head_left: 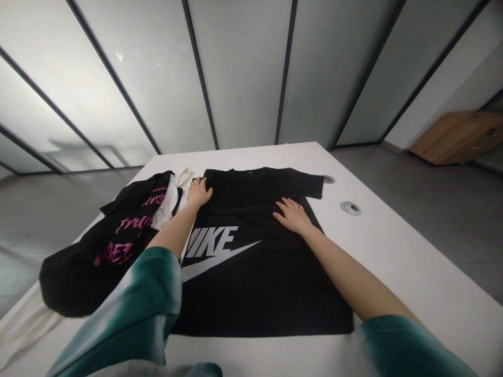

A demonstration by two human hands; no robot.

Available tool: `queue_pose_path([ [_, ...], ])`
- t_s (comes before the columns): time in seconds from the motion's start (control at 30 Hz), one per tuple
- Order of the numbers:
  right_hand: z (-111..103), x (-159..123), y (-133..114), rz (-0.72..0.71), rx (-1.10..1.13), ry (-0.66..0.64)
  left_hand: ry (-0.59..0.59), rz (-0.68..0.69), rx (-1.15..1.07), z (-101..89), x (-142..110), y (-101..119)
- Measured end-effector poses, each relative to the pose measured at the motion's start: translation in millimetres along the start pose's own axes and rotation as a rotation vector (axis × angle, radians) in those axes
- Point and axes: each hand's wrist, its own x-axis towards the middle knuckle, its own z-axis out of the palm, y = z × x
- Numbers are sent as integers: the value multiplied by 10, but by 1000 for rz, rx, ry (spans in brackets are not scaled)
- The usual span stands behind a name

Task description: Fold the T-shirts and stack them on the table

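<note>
At the left side of the white worktop [393, 262], a pale cloth [27, 324] lies at the near-left part, partly under a rumpled black garment [94, 277] with pink lettering. This black garment runs from there up toward the far-left corner. White fabric [167, 207] shows between its right side and the left forearm.

The left hand [199, 192] lies palm down at the left shoulder area of a black T-shirt [267, 283], its fingers slightly bent and a little apart, with the thumb out to the right; it grasps nothing visible. The T-shirt is spread out in the middle of the worktop, its neckline toward the far edge and its hem toward the viewer. A grey NIKE print [214, 248] marks its left half, partly hidden by the left arm.

The right hand [293, 214] rests flat on the right part of the chest, fingers spread wide, with nothing gripped. The right sleeve points toward the right edge, its end beside a round fitting [329, 179]. A second round fitting [350, 208] sits farther right, nearer the right edge.
</note>
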Motion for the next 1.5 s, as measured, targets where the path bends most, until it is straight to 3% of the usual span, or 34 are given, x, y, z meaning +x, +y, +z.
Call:
queue_pose_path([
  [0.17, 13, 7, 7, 5, -5, 0, -244, -187, 99, 139, -34, -2],
  [0.33, 35, 20, 16, 3, -8, 9, -246, -292, 164, 186, -3, -51],
  [0.5, 4, 7, -8, 7, -5, 4, -251, -230, 193, 149, 0, -8],
  [0.6, -17, -2, -25, 17, -5, 3, -182, -129, 246, 83, -73, 130],
  [0.67, -23, -4, -30, 20, -5, 6, -173, 1, 240, 53, -190, 278],
  [0.8, -31, -6, -28, 15, 0, 4, -294, 170, 183, 82, -556, 553],
  [0.93, -44, -15, -23, 12, 11, 8, -310, 206, 155, 161, -852, 617],
  [1.07, -20, -3, 3, 5, 64, 38, -271, 197, 130, 183, -933, 575],
  [1.17, 33, 38, 63, 4, 186, 119, -249, 189, 126, 176, -936, 570],
  [1.27, 75, 102, 188, 60, 385, 306, -238, 199, 134, 171, -940, 581],
  [1.4, 34, 187, 497, 317, 608, 530, -255, 205, 147, 180, -940, 592],
  [1.5, -61, 249, 810, 472, 619, 573, -263, 212, 149, 198, -933, 595],
])
